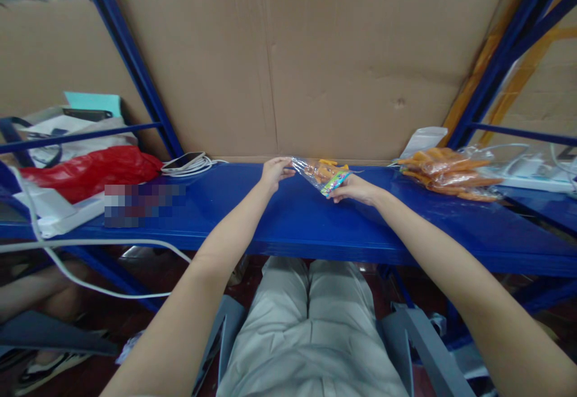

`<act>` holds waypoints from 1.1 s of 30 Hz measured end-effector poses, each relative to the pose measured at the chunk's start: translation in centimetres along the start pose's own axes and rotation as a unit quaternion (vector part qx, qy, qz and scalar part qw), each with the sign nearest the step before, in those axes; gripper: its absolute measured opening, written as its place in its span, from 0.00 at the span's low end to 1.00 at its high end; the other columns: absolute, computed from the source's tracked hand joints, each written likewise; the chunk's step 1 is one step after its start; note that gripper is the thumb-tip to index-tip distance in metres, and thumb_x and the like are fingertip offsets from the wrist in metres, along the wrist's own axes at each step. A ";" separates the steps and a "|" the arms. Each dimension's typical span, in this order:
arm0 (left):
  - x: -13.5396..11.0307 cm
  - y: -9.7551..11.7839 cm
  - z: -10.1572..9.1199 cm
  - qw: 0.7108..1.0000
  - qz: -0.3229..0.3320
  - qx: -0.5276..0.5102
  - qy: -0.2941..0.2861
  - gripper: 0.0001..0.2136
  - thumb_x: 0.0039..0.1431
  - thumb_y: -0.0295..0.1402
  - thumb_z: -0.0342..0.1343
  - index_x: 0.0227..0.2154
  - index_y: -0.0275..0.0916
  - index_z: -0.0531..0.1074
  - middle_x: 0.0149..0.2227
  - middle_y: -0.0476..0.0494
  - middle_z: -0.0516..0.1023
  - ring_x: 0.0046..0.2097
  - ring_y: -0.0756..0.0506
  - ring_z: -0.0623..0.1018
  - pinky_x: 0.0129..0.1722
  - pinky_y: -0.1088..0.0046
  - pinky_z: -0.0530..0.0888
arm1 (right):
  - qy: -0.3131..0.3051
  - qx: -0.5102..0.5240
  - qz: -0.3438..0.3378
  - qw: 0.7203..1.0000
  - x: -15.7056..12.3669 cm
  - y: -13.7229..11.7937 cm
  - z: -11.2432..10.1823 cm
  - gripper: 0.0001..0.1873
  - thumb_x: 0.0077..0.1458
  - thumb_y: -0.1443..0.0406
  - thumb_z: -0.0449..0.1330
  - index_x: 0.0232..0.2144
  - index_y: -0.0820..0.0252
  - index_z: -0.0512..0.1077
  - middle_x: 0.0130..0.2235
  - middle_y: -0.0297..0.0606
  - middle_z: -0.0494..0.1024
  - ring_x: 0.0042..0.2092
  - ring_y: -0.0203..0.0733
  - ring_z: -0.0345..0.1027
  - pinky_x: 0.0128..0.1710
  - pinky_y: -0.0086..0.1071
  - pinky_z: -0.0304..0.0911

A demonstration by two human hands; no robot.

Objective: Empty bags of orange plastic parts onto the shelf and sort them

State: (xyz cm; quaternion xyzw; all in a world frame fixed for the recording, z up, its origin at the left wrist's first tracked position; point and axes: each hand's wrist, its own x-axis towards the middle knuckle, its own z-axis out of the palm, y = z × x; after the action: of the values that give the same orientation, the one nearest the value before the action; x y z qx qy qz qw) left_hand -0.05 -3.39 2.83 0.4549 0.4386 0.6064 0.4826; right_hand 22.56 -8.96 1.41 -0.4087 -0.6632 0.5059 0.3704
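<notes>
Above the blue shelf top (297, 219) I hold a clear plastic bag (311, 173) with orange pieces inside and a colourful printed label at its lower right end. My left hand (274, 174) pinches the bag's left end between thumb and fingers. At the labelled end, my right hand (354, 189) grips the bag with its fingers closed. What the orange pieces are, I cannot make out. Farther right on the shelf lies a pile of clear bags (444, 171) with long orange pieces in them.
A phone (184, 160) and a coiled white cable (192, 168) lie at the left, beside a red bag (99, 171). White power strips stand at both ends. Cardboard (338, 66) walls the back between blue posts. A person's leg (36, 295) shows at lower left.
</notes>
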 end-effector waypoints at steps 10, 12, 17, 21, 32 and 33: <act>-0.2 0.3 -0.3 1.000 -0.014 -0.005 -0.028 0.03 0.56 0.22 0.57 0.28 0.34 0.72 0.24 0.48 0.76 0.21 0.54 0.75 0.34 0.73 0.78 | -0.015 -0.023 0.026 0.999 -0.1 0.3 -0.3 0.09 0.42 0.70 0.70 0.28 0.64 0.75 0.28 0.38 0.78 0.27 0.33 0.70 0.28 0.26 0.70; -0.1 0.5 -0.5 0.999 -0.025 -0.004 -0.027 0.05 0.57 0.22 0.55 0.27 0.34 0.71 0.23 0.49 0.75 0.20 0.54 0.73 0.32 0.74 0.77 | -0.015 -0.010 0.026 0.999 -0.2 0.3 -0.4 0.08 0.44 0.69 0.69 0.29 0.64 0.74 0.26 0.37 0.77 0.27 0.33 0.70 0.28 0.26 0.69; 0.2 0.9 -1.2 0.999 -0.042 0.001 -0.027 0.08 0.59 0.20 0.52 0.26 0.35 0.68 0.21 0.51 0.72 0.19 0.55 0.71 0.32 0.74 0.77 | 0.014 0.055 0.021 0.998 -0.2 -0.2 -0.5 0.05 0.49 0.70 0.66 0.31 0.62 0.73 0.27 0.36 0.77 0.27 0.33 0.71 0.28 0.25 0.69; 0.3 0.8 -1.4 0.996 -0.052 0.034 -0.057 0.08 0.60 0.21 0.51 0.27 0.37 0.67 0.21 0.52 0.71 0.20 0.55 0.70 0.34 0.73 0.77 | 0.068 0.126 -0.011 0.990 -0.1 -0.7 -0.8 0.04 0.56 0.66 0.62 0.34 0.61 0.71 0.27 0.35 0.77 0.26 0.33 0.71 0.26 0.26 0.67; -0.7 0.9 -0.9 0.986 -0.074 0.122 -0.090 0.08 0.62 0.22 0.50 0.27 0.38 0.64 0.22 0.52 0.72 0.17 0.55 0.69 0.20 0.81 0.66 | 0.281 0.131 -0.052 0.949 1.0 -0.1 -2.2 0.01 0.54 0.69 0.60 0.30 0.61 0.71 0.24 0.32 0.75 0.25 0.33 0.68 0.23 0.25 0.65; -0.6 1.0 -0.8 0.987 -0.072 0.121 -0.079 0.08 0.62 0.22 0.50 0.27 0.38 0.64 0.22 0.52 0.72 0.17 0.55 0.68 0.19 0.81 0.64 | 0.288 0.129 -0.052 0.947 1.0 -0.1 -2.1 0.01 0.53 0.70 0.60 0.29 0.61 0.71 0.24 0.32 0.75 0.24 0.32 0.67 0.22 0.25 0.65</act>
State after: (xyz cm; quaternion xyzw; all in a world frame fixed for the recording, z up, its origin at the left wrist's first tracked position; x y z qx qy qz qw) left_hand -0.97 -4.22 3.51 0.5240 0.5008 0.4745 0.4995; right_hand 24.06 -7.30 1.99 -0.4502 -0.4776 0.4283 0.6211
